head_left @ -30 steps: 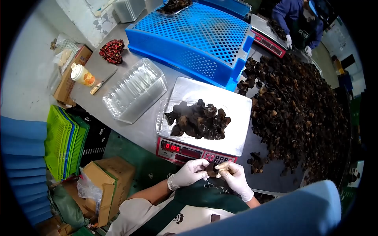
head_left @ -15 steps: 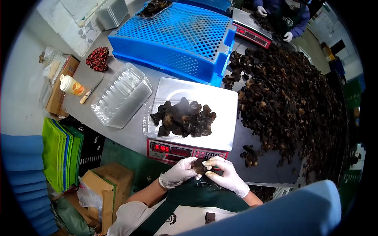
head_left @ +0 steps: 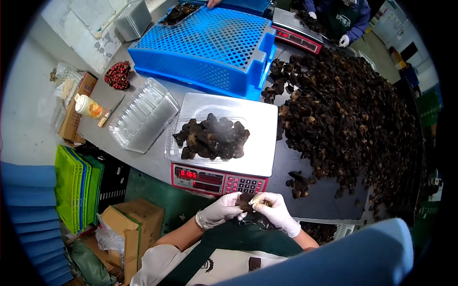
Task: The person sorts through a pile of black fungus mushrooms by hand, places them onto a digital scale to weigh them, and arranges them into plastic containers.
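Both of my gloved hands meet just in front of the scale. My left hand [head_left: 220, 211] pinches a dark wood ear mushroom [head_left: 246, 202] from one side. On its other side, the closed fingertips of my right hand [head_left: 276, 214] grip the same piece. Beyond them stands a digital scale [head_left: 260, 128] with a red front showing 0.165. A clear plastic tray [head_left: 171, 148] lies on its plate, heaped with wood ear mushrooms [head_left: 212, 137]. To the right spreads a large pile of wood ears [head_left: 343, 114], with a small cluster [head_left: 299, 184] nearer me.
An upturned blue crate [head_left: 200, 43] stands behind the scale, with a filled tray [head_left: 179, 14] on top. Stacked clear trays [head_left: 145, 114], a knife [head_left: 106, 117] and a paper cup [head_left: 88, 106] are at left. Across the table a co-worker [head_left: 346, 21] works by another scale [head_left: 298, 35].
My view has shifted slightly, so the table appears a little further left. My right fingers have shifted slightly on the mushroom. Another person's hand now shows at the blue crate's far edge.
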`<action>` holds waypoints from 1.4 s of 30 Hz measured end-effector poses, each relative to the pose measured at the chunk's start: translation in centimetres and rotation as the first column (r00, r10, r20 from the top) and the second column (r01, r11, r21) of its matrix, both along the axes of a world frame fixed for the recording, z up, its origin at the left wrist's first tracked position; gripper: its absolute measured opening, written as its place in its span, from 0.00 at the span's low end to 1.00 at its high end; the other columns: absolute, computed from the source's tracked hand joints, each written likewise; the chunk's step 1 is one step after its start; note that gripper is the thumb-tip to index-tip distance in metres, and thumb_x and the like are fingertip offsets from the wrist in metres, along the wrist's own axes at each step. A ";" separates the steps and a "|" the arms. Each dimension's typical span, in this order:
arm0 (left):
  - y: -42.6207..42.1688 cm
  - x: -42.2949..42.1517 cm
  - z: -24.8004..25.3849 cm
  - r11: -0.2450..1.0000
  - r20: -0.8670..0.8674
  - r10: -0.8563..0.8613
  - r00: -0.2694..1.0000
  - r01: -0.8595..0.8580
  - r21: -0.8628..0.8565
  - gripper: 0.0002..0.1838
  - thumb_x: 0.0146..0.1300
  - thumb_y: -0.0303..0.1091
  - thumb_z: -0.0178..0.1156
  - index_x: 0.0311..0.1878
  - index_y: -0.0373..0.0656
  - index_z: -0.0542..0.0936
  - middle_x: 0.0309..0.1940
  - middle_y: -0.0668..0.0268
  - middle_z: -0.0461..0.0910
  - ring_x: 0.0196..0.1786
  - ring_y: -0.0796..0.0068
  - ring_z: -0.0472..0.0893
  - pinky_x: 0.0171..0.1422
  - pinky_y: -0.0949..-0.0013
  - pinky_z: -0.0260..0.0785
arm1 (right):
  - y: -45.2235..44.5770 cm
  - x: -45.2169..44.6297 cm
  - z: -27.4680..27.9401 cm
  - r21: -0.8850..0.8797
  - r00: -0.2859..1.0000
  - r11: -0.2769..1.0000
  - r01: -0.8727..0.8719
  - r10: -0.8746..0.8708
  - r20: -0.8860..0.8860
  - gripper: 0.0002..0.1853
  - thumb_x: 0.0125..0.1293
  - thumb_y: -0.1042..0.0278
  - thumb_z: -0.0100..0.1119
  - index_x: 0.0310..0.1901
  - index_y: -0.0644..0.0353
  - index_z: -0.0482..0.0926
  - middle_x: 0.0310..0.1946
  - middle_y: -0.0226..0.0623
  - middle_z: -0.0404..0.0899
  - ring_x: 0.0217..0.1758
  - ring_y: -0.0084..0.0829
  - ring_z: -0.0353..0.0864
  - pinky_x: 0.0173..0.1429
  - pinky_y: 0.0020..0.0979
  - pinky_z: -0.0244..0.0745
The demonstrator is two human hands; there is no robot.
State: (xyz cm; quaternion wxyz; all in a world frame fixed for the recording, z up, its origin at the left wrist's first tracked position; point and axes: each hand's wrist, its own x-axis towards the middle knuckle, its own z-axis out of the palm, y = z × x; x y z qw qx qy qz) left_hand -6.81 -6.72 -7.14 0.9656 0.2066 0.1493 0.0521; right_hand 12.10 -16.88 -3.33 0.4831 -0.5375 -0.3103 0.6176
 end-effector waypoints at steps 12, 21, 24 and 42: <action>5.5 -3.3 3.4 0.274 -0.109 0.839 0.533 -0.241 0.931 0.07 0.63 0.22 0.62 0.43 0.37 0.77 0.34 0.66 0.80 0.36 0.80 0.79 0.40 0.73 0.73 | -2.6 4.6 -2.3 0.129 0.984 0.982 0.141 -0.124 -0.128 0.08 0.64 0.82 0.48 0.36 0.69 0.79 0.38 0.40 0.81 0.41 0.28 0.80 0.52 0.29 0.74; 11.5 -6.5 2.1 -0.328 0.129 0.896 0.425 0.439 0.836 0.10 0.59 0.25 0.63 0.45 0.42 0.82 0.45 0.59 0.77 0.52 0.57 0.75 0.58 0.60 0.67 | -2.1 5.0 -1.3 0.211 0.912 0.974 0.086 -0.162 0.377 0.06 0.59 0.83 0.58 0.34 0.67 0.84 0.35 0.35 0.80 0.41 0.28 0.78 0.48 0.27 0.72; 11.8 -8.1 2.1 -0.271 0.133 0.893 0.430 0.278 0.921 0.09 0.60 0.25 0.62 0.45 0.41 0.83 0.44 0.59 0.79 0.51 0.57 0.77 0.58 0.61 0.69 | -2.4 7.4 2.0 0.181 0.834 0.960 0.213 -0.275 0.478 0.04 0.59 0.80 0.60 0.32 0.67 0.85 0.26 0.33 0.77 0.32 0.27 0.75 0.40 0.26 0.69; 14.8 -13.0 1.5 -0.115 0.093 0.926 0.365 0.038 0.993 0.12 0.64 0.23 0.60 0.51 0.35 0.81 0.39 0.66 0.81 0.37 0.82 0.78 0.43 0.77 0.71 | 0.0 14.9 -2.9 0.108 0.710 0.931 0.349 -0.338 0.618 0.05 0.65 0.74 0.61 0.35 0.67 0.84 0.26 0.29 0.80 0.31 0.16 0.74 0.39 0.22 0.72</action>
